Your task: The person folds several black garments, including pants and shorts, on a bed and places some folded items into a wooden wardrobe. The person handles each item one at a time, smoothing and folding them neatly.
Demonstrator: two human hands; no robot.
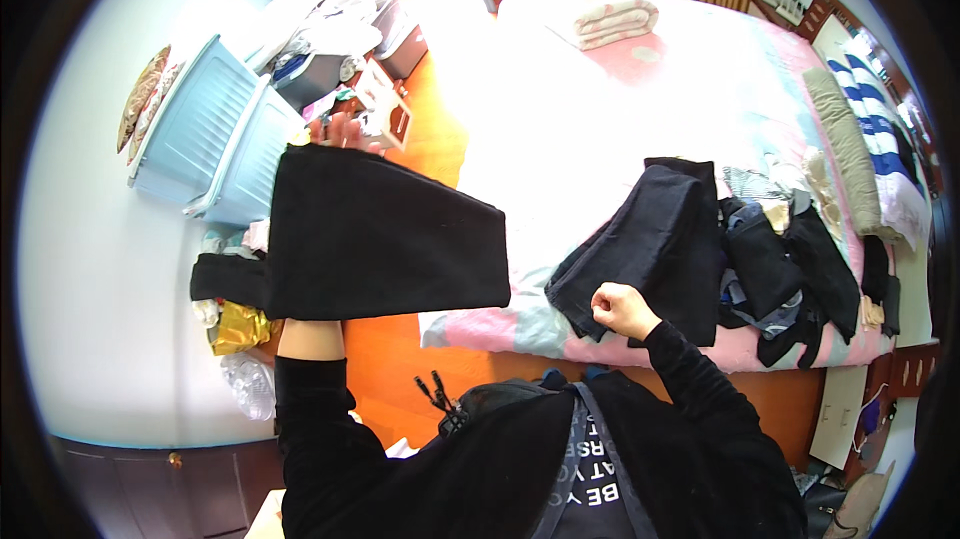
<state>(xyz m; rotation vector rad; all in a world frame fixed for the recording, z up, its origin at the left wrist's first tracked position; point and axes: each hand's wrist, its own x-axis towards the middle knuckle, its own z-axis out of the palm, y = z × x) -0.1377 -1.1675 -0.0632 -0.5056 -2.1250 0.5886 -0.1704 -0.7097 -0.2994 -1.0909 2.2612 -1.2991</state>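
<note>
A folded black garment (390, 239) lies over my left forearm and palm. Beyond its top edge, the blurred fingers of my left hand (341, 134) stick out; the garment hides the rest of that hand. My right hand (624, 309) is curled into a fist with nothing visible in it. It appears over the lower part of black trousers (660, 231) laid on the bed; whether it touches them I cannot tell. Just right of the trousers is a heap of dark clothes (761, 261).
The bed (495, 333) bears a folded quilt (619, 20) and a rolled greenish cover (840, 149). Light-blue plastic storage boxes (199, 126) line the left wall. Past them stand grey bins (311, 81) piled with clothes. Near my left elbow lies a gold bag (240, 329).
</note>
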